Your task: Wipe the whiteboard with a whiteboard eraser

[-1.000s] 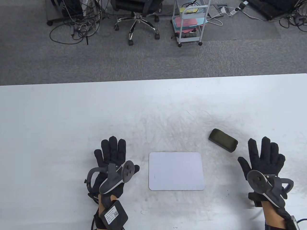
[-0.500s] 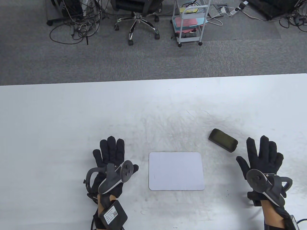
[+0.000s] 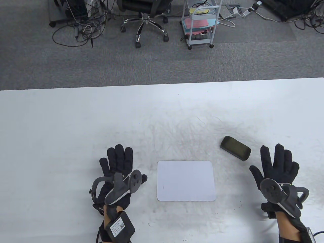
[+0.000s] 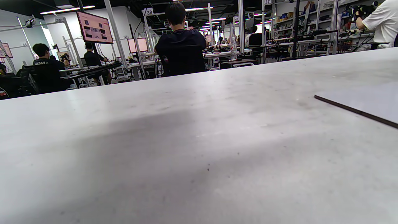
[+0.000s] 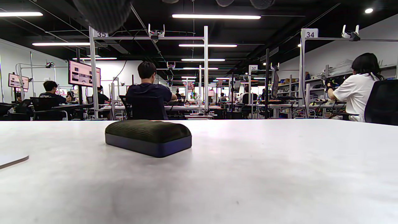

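A small white whiteboard with rounded corners lies flat near the table's front; its corner shows in the left wrist view. A dark whiteboard eraser lies on the table beyond the board's right corner, and shows in the right wrist view. My left hand lies flat and spread on the table, left of the board, holding nothing. My right hand lies flat and spread, right of the board and just near of the eraser, holding nothing.
The white table carries grey smudge marks around the board. Beyond its far edge are carpet, an office chair, a white trolley and floor cables.
Both hands shifted by a few pixels only. The board and the eraser have not moved.
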A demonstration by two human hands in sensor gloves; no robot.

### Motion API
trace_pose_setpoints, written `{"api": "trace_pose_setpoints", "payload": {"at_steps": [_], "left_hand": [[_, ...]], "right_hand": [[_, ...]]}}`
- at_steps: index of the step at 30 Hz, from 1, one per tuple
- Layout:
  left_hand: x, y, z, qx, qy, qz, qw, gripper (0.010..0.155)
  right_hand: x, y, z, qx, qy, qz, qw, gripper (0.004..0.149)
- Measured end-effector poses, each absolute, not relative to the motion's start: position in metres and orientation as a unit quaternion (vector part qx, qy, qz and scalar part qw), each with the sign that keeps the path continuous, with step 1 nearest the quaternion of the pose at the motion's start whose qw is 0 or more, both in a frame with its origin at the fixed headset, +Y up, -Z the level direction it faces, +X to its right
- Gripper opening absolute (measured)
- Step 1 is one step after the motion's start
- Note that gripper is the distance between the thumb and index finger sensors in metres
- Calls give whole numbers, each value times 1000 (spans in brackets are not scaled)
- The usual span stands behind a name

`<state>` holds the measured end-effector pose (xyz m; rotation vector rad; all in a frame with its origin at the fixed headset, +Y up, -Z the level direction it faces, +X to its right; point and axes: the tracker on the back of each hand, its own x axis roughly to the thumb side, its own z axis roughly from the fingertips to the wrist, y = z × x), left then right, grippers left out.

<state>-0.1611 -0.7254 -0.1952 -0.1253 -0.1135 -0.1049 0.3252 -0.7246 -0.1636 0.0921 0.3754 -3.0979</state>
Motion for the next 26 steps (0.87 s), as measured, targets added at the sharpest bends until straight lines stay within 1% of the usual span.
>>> {"api": "trace_pose_setpoints", "payload": {"at_steps": [26], "left_hand": [[-159,-726,-195,-80,-59,-68,993,107]], "right_hand": [[328,-723,-162,21,126,-992,-4,74]]}}
